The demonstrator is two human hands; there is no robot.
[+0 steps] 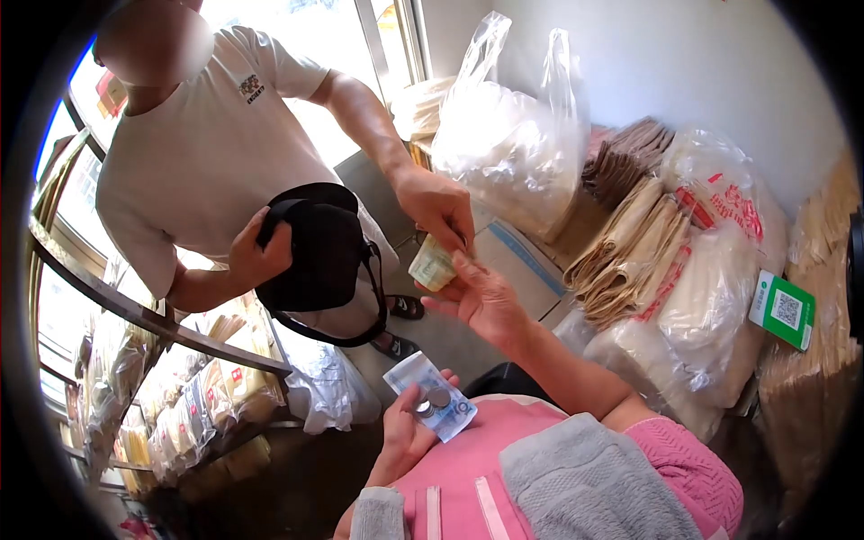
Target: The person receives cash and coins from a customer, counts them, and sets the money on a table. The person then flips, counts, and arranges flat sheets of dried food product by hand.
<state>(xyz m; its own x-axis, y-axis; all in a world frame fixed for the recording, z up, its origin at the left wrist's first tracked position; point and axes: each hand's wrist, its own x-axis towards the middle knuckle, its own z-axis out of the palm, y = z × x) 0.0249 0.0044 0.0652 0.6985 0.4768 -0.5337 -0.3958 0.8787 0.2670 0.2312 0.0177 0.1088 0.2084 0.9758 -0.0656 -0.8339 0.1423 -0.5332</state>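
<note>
My left hand (407,430) is low in front of my pink top, holding a bluish banknote (454,416). A couple of coins (430,401) lie on that note. My right hand (486,301) reaches forward to a folded greenish-yellow banknote (432,266), its thumb and fingers around the near edge. Another person's hand (438,205) still grips the far end of the same note. That person's other hand (261,247) holds a black bag (315,247) against the body.
To the right are a white plastic bag (508,135), stacked brown sheets (625,252), plastic-wrapped bundles (720,297) and a green QR-code card (783,310). A curved metal rack bar (108,292) with packaged goods (198,418) stands on the left. A cardboard box (513,265) lies behind my right hand.
</note>
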